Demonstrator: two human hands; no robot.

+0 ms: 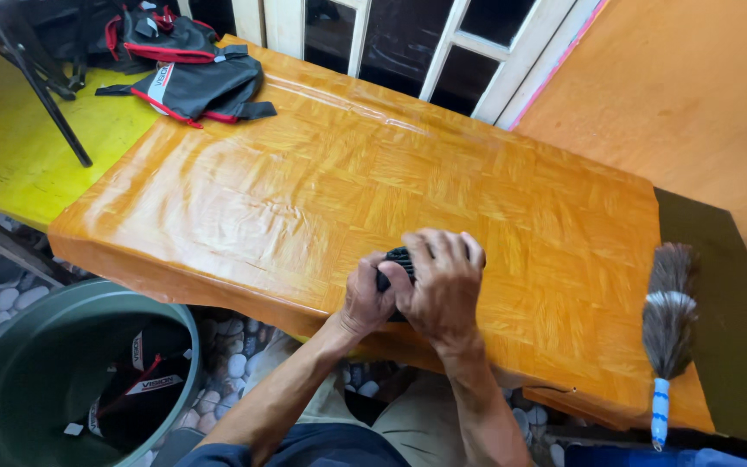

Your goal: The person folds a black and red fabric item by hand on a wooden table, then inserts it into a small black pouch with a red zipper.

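Both my hands press together on a small black ribbed object (398, 256) near the front edge of a glossy orange wooden table (304, 190). My left hand (367, 298) grips its near left side. Over its top lies my right hand (439, 281), fingers curled down. Most of the object is hidden under the hands, so its kind is unclear.
A grey and white feather duster (667, 316) with a blue and white handle lies at the table's right end. A black and red bag (192, 73) sits at the far left corner. A dark green bin (54, 380) with black items inside stands below left. White window frames stand behind.
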